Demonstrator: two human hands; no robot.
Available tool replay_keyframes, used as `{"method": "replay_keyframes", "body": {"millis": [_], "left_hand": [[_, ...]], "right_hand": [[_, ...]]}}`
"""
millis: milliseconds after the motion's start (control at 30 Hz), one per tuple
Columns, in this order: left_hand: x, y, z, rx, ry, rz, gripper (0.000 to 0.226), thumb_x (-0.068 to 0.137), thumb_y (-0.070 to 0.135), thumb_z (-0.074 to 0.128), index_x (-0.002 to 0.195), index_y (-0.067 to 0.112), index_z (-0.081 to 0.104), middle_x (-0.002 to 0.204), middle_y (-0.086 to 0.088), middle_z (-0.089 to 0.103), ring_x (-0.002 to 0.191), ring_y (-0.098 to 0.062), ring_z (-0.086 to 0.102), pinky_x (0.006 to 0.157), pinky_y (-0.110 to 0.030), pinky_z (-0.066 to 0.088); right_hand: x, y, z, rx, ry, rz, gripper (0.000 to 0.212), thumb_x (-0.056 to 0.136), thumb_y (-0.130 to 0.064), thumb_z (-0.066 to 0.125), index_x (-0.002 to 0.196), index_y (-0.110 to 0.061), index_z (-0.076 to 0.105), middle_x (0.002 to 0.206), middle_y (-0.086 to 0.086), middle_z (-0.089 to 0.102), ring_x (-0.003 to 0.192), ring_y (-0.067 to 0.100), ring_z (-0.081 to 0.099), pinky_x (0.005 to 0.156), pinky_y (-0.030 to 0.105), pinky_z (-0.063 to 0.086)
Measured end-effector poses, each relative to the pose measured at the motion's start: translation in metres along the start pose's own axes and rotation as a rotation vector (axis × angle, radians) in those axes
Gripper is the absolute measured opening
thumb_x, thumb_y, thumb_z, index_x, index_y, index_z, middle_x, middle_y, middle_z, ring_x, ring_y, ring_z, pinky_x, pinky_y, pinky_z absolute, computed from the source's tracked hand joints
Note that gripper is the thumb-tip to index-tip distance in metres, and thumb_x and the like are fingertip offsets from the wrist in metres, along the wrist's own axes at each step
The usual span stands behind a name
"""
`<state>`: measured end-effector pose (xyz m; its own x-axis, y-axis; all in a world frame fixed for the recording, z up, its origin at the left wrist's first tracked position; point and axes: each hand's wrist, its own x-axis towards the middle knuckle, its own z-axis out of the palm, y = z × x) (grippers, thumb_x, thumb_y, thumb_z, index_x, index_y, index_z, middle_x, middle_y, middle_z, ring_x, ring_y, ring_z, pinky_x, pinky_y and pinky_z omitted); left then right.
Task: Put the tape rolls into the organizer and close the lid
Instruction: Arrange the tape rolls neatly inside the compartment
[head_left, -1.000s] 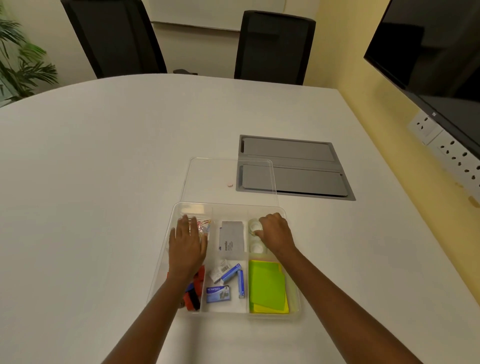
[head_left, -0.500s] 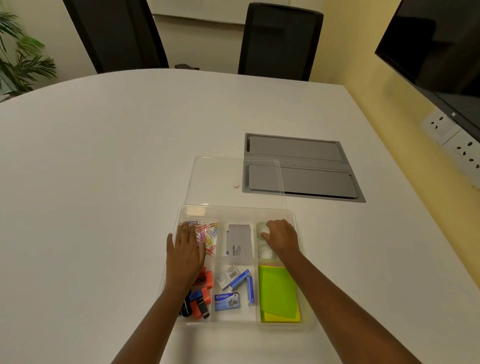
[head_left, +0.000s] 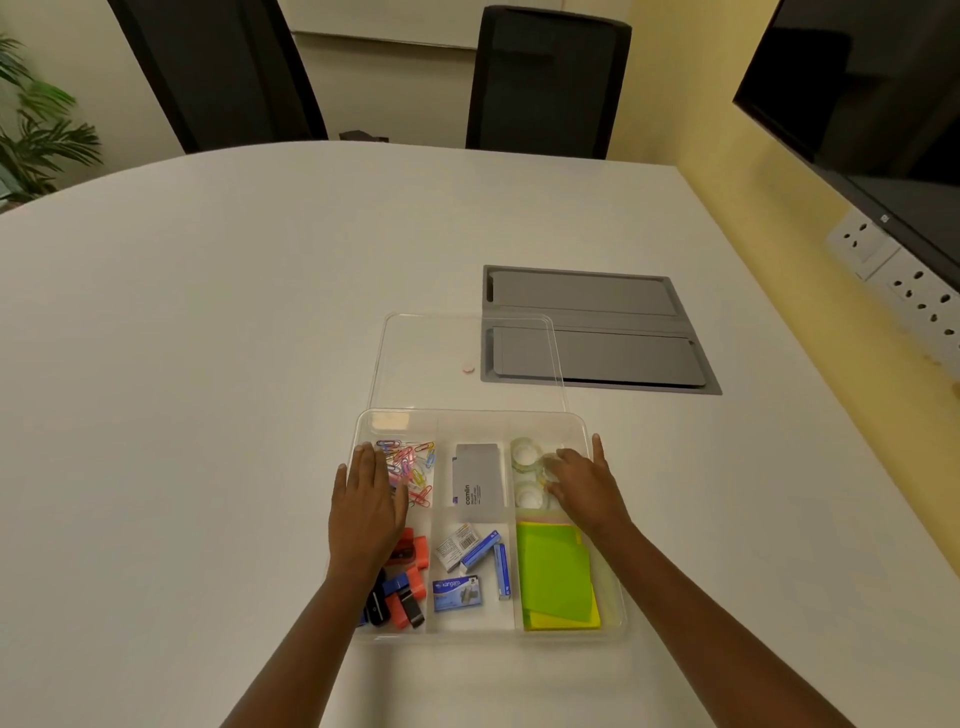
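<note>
A clear plastic organizer (head_left: 467, 415) sits on the white table in front of me. Two clear tape rolls lie in its far right compartment: one (head_left: 524, 453) at the back, another (head_left: 530, 496) just nearer. My right hand (head_left: 584, 480) hovers flat over that compartment with fingers spread, touching the rolls' right side. My left hand (head_left: 369, 506) rests flat over the organizer's left side, beside the coloured paper clips (head_left: 413, 465). The clear lid (head_left: 467, 358) lies flat on the table behind the organizer.
The organizer also holds a grey card box (head_left: 477, 483), staple boxes (head_left: 467, 571), red, blue and black sharpeners (head_left: 405, 587) and green sticky notes (head_left: 556, 577). A grey cable hatch (head_left: 597, 327) sits behind the lid. Chairs stand at the far edge; a screen and sockets are on the right.
My right hand has opened and shifted right off the tape rolls, which now show in the compartment. My left hand has barely moved. The camera view has come closer.
</note>
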<state>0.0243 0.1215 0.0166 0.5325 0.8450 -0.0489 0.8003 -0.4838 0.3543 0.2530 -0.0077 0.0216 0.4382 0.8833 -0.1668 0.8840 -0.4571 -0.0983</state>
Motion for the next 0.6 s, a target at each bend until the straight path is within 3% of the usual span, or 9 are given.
{"method": "replay_keyframes", "body": {"millis": [200, 400, 533, 600], "left_hand": [[0.001, -0.006, 0.003, 0.060, -0.036, 0.017, 0.060, 0.094, 0.040, 0.020, 0.144, 0.007, 0.016, 0.155, -0.014, 0.018, 0.145, -0.025, 0.014, 0.119, -0.038, 0.007], [0.000, -0.006, 0.003, 0.067, -0.039, 0.022, 0.061, 0.092, 0.040, 0.014, 0.144, 0.008, 0.016, 0.156, -0.012, 0.017, 0.145, -0.024, 0.014, 0.119, -0.036, 0.006], [0.000, -0.007, 0.004, 0.081, -0.043, 0.021, 0.058, 0.095, 0.038, 0.015, 0.144, 0.008, 0.014, 0.156, -0.012, 0.016, 0.145, -0.024, 0.013, 0.119, -0.037, 0.005], [0.001, -0.007, 0.004, 0.099, -0.047, 0.024, 0.059, 0.094, 0.039, 0.014, 0.144, 0.008, 0.013, 0.156, -0.012, 0.016, 0.145, -0.024, 0.012, 0.119, -0.037, 0.005]], "right_hand": [[-0.002, -0.012, -0.002, -0.169, -0.012, 0.045, 0.022, 0.095, -0.015, 0.047, 0.109, -0.011, 0.063, 0.116, 0.011, 0.064, 0.107, 0.024, 0.060, 0.120, 0.048, -0.005], [-0.004, -0.022, -0.007, -0.257, -0.017, 0.058, 0.020, 0.094, -0.007, 0.046, 0.105, -0.006, 0.063, 0.113, 0.013, 0.064, 0.106, 0.026, 0.059, 0.120, 0.050, 0.000], [-0.008, -0.020, -0.011, -0.145, -0.034, 0.056, 0.026, 0.095, -0.003, 0.040, 0.113, -0.005, 0.058, 0.124, 0.015, 0.056, 0.114, 0.029, 0.054, 0.122, 0.042, 0.004], [-0.012, -0.022, -0.011, 0.016, -0.041, 0.070, 0.027, 0.094, -0.001, 0.039, 0.115, -0.002, 0.056, 0.126, 0.016, 0.054, 0.115, 0.028, 0.052, 0.116, 0.036, 0.020]]}}
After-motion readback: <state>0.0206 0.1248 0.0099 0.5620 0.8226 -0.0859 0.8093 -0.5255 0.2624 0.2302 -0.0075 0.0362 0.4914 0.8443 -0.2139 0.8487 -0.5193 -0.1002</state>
